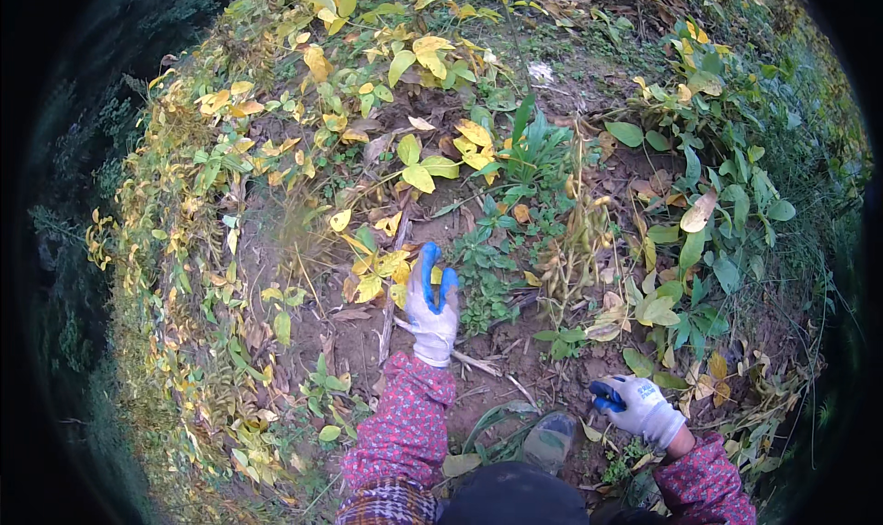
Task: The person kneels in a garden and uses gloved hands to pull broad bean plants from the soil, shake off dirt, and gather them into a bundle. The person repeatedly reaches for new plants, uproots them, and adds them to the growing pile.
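My left hand (pixel 433 311), in a white work glove with blue-coated fingers, reaches forward over bare soil in the middle of the view. Its fingers are spread and I see nothing held in them. Beside and partly behind it are yellow leaves (pixel 378 268) of a low bean plant, and just right of it grow green weeds (pixel 486 276). My right hand (pixel 638 406), gloved alike, hangs lower right with curled fingers; its palm side is hidden. Ahead of it stands a mostly leafless bean plant (pixel 583 242) bearing dry, yellow-brown pods, apparently soybean.
A dry woody stem (pixel 386 325) lies left of my left hand, and a pale broken stick (pixel 477 364) by its wrist. My shoe (pixel 550 439) rests on the soil near long grass blades. Leafy green plants (pixel 731 214) crowd the right, yellowing ones (pixel 207 249) the left.
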### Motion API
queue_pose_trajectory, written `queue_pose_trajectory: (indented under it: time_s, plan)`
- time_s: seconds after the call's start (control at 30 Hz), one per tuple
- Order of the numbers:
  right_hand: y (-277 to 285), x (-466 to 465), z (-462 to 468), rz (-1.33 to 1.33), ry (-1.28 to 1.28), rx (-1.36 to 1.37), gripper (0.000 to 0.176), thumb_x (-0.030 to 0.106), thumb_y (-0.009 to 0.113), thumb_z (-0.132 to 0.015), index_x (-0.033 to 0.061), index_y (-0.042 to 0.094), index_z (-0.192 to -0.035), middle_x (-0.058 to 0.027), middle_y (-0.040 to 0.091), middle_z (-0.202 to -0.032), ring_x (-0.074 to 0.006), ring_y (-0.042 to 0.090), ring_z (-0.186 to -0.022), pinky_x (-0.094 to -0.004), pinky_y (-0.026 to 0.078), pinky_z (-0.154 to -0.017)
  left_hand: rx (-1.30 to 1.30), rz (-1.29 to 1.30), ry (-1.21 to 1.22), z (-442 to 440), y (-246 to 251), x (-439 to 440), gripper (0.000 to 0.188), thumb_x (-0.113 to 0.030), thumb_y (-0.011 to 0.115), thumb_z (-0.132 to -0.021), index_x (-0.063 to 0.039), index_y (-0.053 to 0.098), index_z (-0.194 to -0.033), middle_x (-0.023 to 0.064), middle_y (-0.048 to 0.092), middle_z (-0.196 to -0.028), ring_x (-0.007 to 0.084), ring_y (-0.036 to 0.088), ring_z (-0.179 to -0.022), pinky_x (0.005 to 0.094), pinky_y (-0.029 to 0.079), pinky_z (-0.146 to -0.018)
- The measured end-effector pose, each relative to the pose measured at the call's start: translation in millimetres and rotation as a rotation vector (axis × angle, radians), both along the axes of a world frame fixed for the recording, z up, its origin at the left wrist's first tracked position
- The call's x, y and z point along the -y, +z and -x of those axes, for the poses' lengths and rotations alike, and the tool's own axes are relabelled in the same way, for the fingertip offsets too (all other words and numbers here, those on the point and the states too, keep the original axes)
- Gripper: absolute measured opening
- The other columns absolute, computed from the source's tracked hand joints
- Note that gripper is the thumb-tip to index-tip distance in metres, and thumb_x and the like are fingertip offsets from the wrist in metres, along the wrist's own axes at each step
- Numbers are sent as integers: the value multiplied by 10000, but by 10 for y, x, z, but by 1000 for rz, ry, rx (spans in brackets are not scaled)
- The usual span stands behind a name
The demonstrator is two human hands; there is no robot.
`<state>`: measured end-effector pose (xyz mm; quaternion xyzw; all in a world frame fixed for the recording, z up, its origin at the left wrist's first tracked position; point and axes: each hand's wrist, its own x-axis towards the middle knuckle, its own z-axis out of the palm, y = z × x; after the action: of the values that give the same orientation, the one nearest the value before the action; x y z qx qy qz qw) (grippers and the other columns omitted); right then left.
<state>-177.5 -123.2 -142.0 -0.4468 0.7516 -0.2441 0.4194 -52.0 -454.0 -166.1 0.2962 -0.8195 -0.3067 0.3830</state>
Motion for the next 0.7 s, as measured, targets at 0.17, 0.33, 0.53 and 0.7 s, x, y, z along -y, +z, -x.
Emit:
queue_pose_trajectory:
  time_s: [0.17,0.33,0.53,0.7]
  plan:
    - [-86,-67,-41,-24,20,-35,367,264,608,-775,99,598,-1103,-165,640,-945,-364,620,-868,-451,502,-756,-162,-81,221,-880,414,698,295,-100,549,-937,44,556,-1194,171,606,-1166,228,621,-1036,325,507,-881]
    - [-94,35,-170,22,65,-22,326,259,594,-804,89,610,-1082,-173,648,-925,-356,629,-847,-453,496,-731,492,-32,961,-1477,49,1482,782,-532,685,-777,64,506,-1251,256,546,-1243,392,528,-1153,417,416,-988]
    - [17,132,-86,44,158,-45,311,261,607,-804,80,616,-1057,-175,641,-881,-371,623,-816,-451,494,-721,-142,-686,435,-759,-362,1403,314,-327,645,-881,-14,647,-902,81,679,-793,204,639,-670,360,479,-576]
    - [414,78,336,-123,251,-207,304,278,593,-824,84,602,-1058,-164,637,-861,-367,623,-840,-461,496,-746,569,-145,-601,110,-279,-831,251,-311,566,-892,-63,604,-887,185,606,-712,387,605,-694,449,473,-605]
